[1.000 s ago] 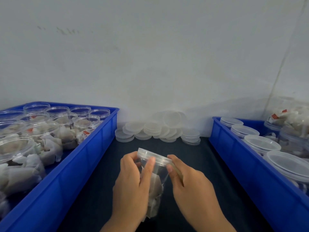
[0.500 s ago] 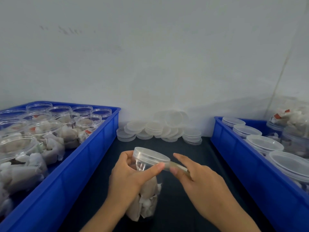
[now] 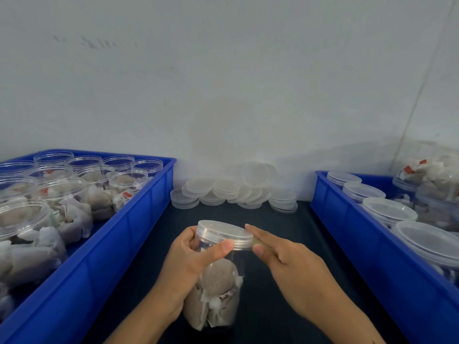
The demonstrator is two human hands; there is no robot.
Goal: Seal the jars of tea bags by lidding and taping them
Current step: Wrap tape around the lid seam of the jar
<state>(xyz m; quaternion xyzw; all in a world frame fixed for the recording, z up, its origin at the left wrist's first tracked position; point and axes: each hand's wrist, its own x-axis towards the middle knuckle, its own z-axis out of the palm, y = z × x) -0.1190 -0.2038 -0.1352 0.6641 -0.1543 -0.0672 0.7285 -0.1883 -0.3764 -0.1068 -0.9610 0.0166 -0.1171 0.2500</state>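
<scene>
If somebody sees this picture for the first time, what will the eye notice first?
First, the clear jar of tea bags with its lid on, at the centre, gripped by the left hand while the right hand pinches a strip of tape at the lid's edge. Next, the blue crates: the left crate holds open jars, the right crate lidded ones. Spare lids are stacked along the wall.
</scene>
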